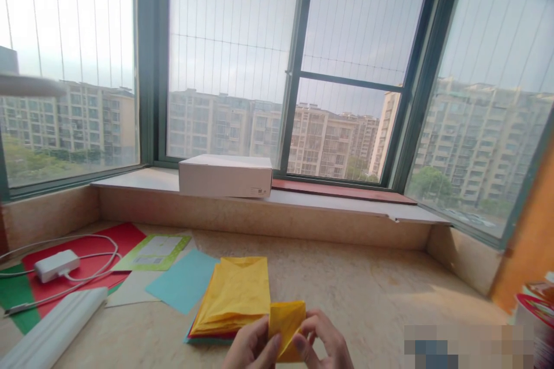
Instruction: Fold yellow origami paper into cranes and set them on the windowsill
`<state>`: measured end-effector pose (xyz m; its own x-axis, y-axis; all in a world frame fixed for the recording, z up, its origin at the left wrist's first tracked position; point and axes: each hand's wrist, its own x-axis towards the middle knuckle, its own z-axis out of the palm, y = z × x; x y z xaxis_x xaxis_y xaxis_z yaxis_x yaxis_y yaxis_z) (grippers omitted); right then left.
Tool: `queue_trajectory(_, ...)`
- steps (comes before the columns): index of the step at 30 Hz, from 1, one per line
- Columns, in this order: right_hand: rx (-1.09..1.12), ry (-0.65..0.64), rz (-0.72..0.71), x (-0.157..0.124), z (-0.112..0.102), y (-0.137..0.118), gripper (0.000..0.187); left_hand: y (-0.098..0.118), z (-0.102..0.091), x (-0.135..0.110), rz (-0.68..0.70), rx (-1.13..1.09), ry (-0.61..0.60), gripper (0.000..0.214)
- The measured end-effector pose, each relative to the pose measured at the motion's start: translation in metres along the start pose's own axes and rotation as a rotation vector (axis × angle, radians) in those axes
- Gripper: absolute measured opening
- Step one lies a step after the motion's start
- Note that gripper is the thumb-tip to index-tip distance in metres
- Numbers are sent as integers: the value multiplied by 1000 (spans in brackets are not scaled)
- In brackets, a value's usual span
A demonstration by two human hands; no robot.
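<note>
Between my two hands, low in the middle of the head view, is a small folded piece of yellow paper. My left hand pinches its left side with thumb and fingers. On the right edge, my right hand grips the paper between thumb and bent fingers. Just behind and to the left lies a stack of yellow paper, creased on top, with red and blue edges showing underneath. The left fingers overlap the stack's near right corner in view; whether they touch it I cannot tell.
Left of the stack lie a light blue sheet, a green-bordered sheet and red paper. A white charger with cable rests there, near a white roll. A white box stands on the window ledge. A tub stands far right.
</note>
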<state>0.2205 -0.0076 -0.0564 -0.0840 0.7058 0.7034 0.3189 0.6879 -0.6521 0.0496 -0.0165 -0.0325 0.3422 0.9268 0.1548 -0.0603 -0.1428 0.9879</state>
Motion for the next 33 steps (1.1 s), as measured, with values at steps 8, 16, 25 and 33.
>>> queue_trajectory(8,63,-22,33,1,1,-8,42,4,1,-3,-80,-77,0,56)
queue_trajectory(16,47,-37,55,-4,0,-11,35,5,2,-5,-88,-104,-11,52)
queue_trajectory(25,118,-77,298,3,-16,-19,30,9,1,-7,-93,-90,59,45)
queue_trajectory(33,180,-48,396,4,-20,-24,27,16,5,-9,-65,-8,70,37)
